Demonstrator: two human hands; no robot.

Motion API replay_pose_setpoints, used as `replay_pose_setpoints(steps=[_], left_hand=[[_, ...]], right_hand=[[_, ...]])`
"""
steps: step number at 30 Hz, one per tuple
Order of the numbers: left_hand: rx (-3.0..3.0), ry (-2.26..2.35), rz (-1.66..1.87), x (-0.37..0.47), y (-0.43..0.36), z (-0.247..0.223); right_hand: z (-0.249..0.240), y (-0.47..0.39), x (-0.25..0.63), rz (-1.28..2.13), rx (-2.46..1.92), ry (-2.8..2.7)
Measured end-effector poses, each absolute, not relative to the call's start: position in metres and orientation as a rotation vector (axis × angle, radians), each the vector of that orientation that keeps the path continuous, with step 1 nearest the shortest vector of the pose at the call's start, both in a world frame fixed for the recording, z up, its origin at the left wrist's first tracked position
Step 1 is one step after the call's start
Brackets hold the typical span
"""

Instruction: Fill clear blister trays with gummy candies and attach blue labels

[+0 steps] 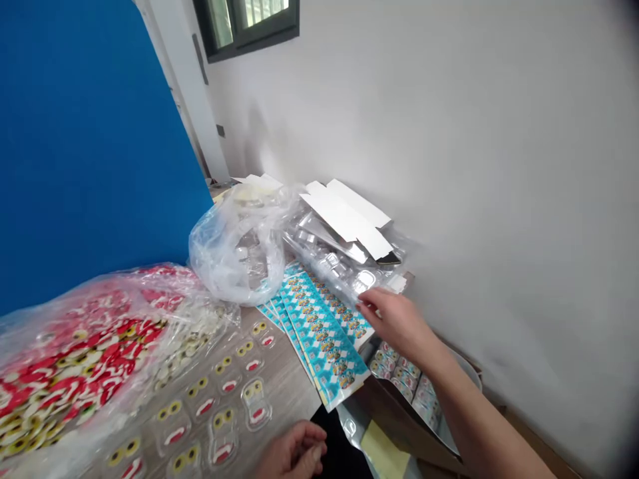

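Observation:
My right hand (392, 316) reaches out over the near end of the clear plastic blister shells (367, 279), thumb and fingers slightly apart. I cannot tell whether its fingertips touch the plastic. Beneath and left of it lie blue printed sticker sheets (319, 332). At the bottom edge, my left hand (297, 452) has its fingers curled in; whatever they might hold is hidden. Beside that hand, rows of clear blisters (257, 402) lie on the wooden table (284, 372), each with two yellow eye-like pieces and a red mouth-like piece.
A plastic bag of red, white and yellow pieces (100, 359) spreads at the left. Behind are a crumpled clear bag (234, 246) and white folded cartons (349, 213). A cardboard box (399, 412) holding packed items (407, 376) stands below my right forearm. A blue panel (90, 146) rises at left.

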State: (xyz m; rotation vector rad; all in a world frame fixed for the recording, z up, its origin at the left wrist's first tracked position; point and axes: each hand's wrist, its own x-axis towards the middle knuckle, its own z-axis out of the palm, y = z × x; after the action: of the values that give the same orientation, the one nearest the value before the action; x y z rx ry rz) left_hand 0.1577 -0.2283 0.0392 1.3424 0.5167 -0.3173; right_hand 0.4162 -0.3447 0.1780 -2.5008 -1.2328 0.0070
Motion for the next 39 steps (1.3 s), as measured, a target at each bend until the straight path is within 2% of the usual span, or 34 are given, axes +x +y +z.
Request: replay_pose_setpoints(steps=[3, 6, 8, 11, 14, 19, 28, 39], left_hand=[[1.278, 0.709, -0.13, 0.167, -0.233, 0.054], [1.084, 0.845, -0.037, 0.173, -0.24, 0.056], [0.98, 0.877, -0.024, 0.175, -0.248, 0.05], [0.933, 0.895, -0.005, 0.178, -0.261, 0.039], [0.897, 0.923, 0.051, 0.183, -0.267, 0.032], [0.853, 0.943, 0.184, 0.178, -0.266, 0.033], [0.866, 0.906, 0.221, 0.164, -0.255, 0.027], [0.834, 0.826, 0.231, 0.167, -0.251, 0.029]], right_hand=[[0.149, -0.327, 0.388, 0.29, -2.418, -1.531], [0.093, -0.334, 0.358, 0.406, -2.359, -1.767], [0.05, -0.353, 0.348, 0.335, -2.291, -1.837], [-0.005, -0.383, 0.348, 0.03, -2.134, -1.853], [-0.033, -0.396, 0.348, -0.138, -1.873, -1.821], [-0.012, -0.389, 0.31, -0.14, -1.857, -1.703], [0.028, -0.358, 0.289, 0.364, -1.957, -1.228], [0.039, -0.353, 0.294, 0.504, -1.973, -1.286]])
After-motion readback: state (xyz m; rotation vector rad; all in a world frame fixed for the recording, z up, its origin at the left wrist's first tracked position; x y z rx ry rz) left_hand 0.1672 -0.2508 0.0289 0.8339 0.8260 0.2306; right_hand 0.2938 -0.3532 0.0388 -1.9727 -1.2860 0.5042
